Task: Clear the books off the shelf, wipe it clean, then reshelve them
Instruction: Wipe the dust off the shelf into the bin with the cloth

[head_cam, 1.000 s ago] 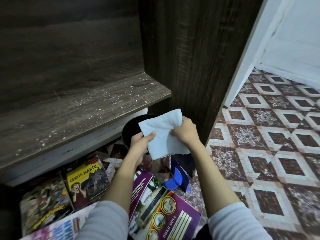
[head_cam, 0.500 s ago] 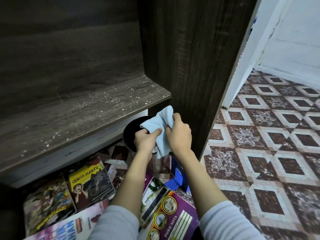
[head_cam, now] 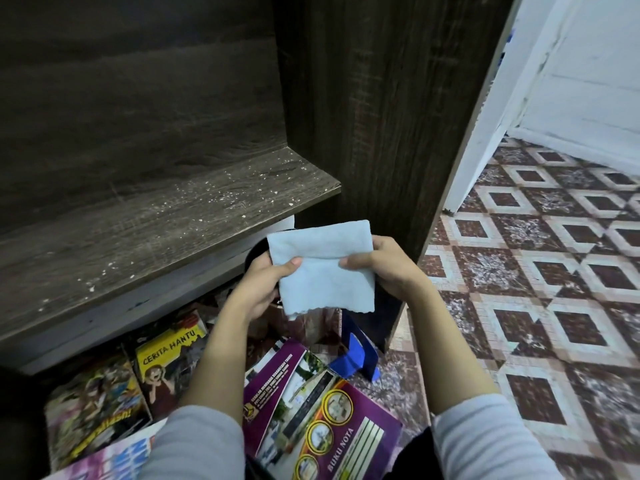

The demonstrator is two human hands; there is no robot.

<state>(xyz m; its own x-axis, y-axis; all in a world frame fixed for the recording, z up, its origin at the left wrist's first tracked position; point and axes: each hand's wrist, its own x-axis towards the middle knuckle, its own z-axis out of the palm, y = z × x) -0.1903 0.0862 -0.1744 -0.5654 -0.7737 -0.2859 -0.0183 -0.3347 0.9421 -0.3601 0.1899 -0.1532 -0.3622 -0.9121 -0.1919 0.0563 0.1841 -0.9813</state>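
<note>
A light blue cloth (head_cam: pixel 323 268), folded flat into a rectangle, is held in front of me just below the shelf's right corner. My left hand (head_cam: pixel 263 285) pinches its left edge with thumb on top. My right hand (head_cam: pixel 381 268) pinches its right side the same way. The dark wooden shelf (head_cam: pixel 145 223) holds no books and is speckled with white crumbs and dust. Several books lie on the floor below: a yellow "Cerita Hantu" book (head_cam: pixel 169 362), a comic (head_cam: pixel 93 410) and a purple "Buku Nota" notebook (head_cam: pixel 322 417).
The cabinet's dark side panel (head_cam: pixel 388 116) rises right of the shelf. A black round container (head_cam: pixel 256 258) sits behind the cloth. A blue bookend (head_cam: pixel 356 355) stands on the patterned tile floor (head_cam: pixel 540 271). A white door frame (head_cam: pixel 491 109) is at the right.
The cloth was spread, then bunched between both hands, and is now folded into a neat flat rectangle held by both thumbs. The hands stayed below the shelf corner.
</note>
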